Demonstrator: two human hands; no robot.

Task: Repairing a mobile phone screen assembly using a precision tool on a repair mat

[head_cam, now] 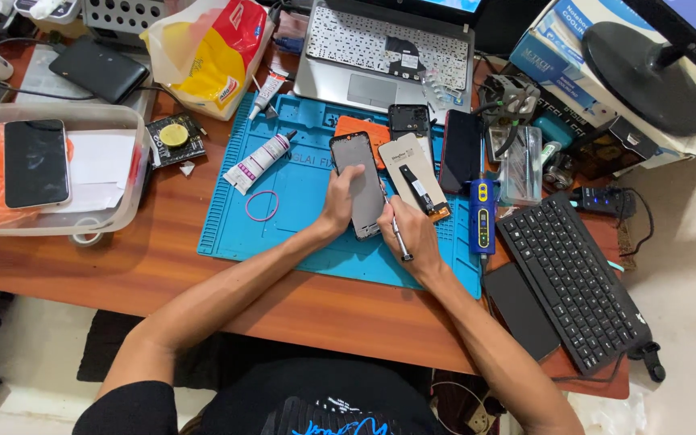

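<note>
The left hand [338, 203] is gripping the phone frame [360, 184], lengthwise toward the desk's far edge; the right hand [409, 234] is pinching what looks like a screwdriver [399, 236]; a yellow-red bag [207, 52] is sitting far-left.

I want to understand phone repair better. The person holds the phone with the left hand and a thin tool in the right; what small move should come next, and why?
Probably slide the tool's tip along the phone's right edge. The left hand steadies the phone on the blue mat, and the right hand holds the metal tool like a pen, its tip touching that edge.
</note>
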